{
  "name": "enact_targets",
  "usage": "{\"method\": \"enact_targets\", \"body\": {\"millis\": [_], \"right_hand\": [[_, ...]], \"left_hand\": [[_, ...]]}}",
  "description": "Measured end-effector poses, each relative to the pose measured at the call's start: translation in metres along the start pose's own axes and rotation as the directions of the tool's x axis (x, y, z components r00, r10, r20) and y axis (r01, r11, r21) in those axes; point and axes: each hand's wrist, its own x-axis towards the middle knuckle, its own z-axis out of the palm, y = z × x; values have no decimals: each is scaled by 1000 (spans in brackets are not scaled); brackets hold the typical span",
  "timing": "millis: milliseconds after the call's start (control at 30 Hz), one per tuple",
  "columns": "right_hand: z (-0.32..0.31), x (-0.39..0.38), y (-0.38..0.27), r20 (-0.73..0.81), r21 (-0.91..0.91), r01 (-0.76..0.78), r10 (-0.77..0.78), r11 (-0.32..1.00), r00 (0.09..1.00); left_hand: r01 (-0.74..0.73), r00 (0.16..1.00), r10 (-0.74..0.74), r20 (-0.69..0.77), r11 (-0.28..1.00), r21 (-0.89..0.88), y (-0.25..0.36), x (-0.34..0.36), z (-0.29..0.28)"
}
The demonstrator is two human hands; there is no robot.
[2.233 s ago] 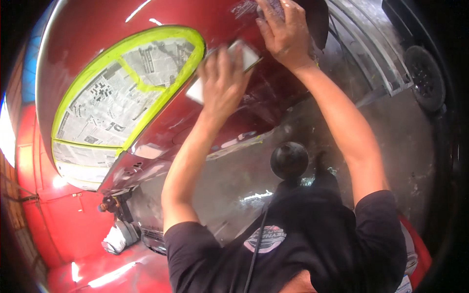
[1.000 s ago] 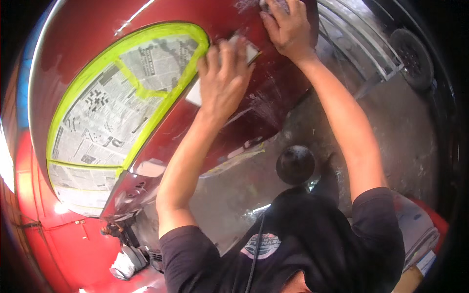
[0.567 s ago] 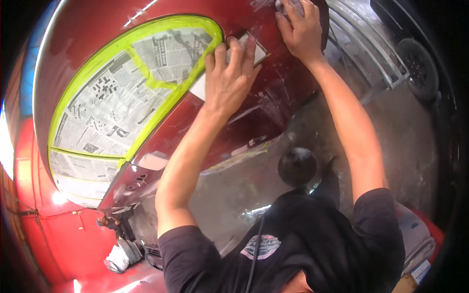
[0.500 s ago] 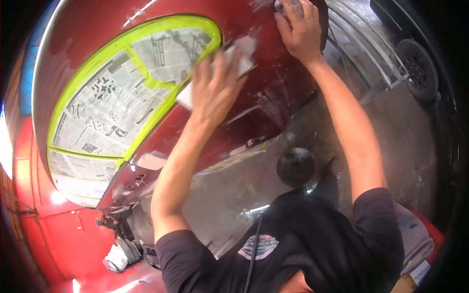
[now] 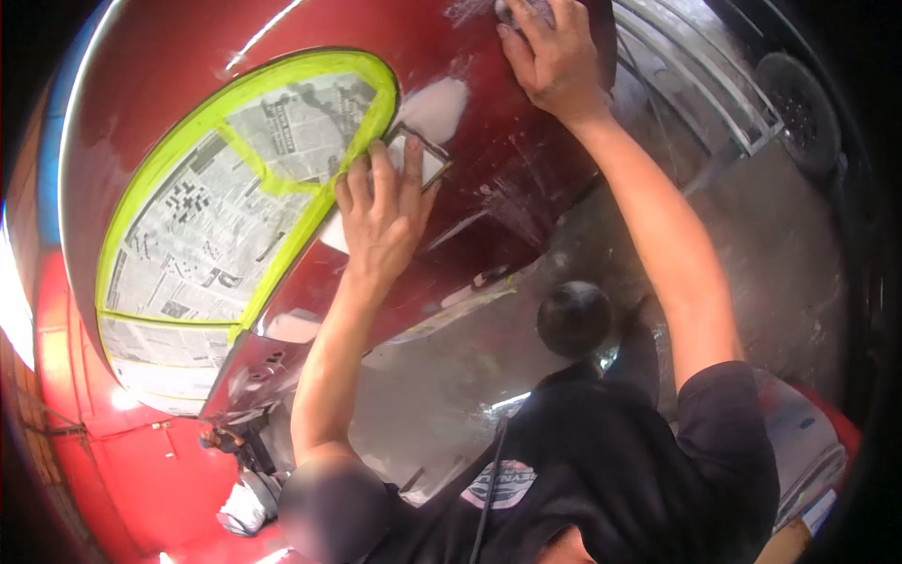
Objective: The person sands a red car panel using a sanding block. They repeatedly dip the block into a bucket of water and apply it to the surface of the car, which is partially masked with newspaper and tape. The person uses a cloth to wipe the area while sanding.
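Note:
My left hand (image 5: 383,211) presses a flat pale sanding block (image 5: 428,164) on the red car panel (image 5: 507,188), beside the lower edge of the window masked with newspaper and yellow-green tape (image 5: 254,202). A whitish filler patch (image 5: 432,109) shows just above the block. My right hand (image 5: 559,75) is higher up, near the panel's right edge, fingers curled on a greyish-purple pad (image 5: 515,13) that is partly hidden under them and cut off by the top of the view.
Concrete floor (image 5: 752,244) lies below, with a dark round object (image 5: 573,317) near my legs. Metal rails (image 5: 681,56) and a tyre (image 5: 799,117) are at right. A co-worker (image 5: 249,446) is low at left, by a red wall (image 5: 113,475) and a pale bundle (image 5: 246,503).
My left hand has moved down and leftward along the window's edge with the block, baring more of the pale patch. My right hand has stayed near the panel's top right.

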Motion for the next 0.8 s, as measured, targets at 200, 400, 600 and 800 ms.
{"method": "enact_targets", "body": {"millis": [200,400,600,800], "right_hand": [[-4,2,-12,32,12,-21,20,1000,999],[-5,3,-6,43,-9,-44,44,999,998],[1,0,-5,-4,13,28,-28,1000,1000],[-2,1,-4,-7,-16,-33,33,999,999]], "left_hand": [[60,998,-61,-19,998,-16,39,63,13],[6,999,-5,-38,1000,26,8,0,7],[-15,1000,16,23,999,-49,35,67,13],[-14,999,15,-52,1000,12,8,-2,5]]}}
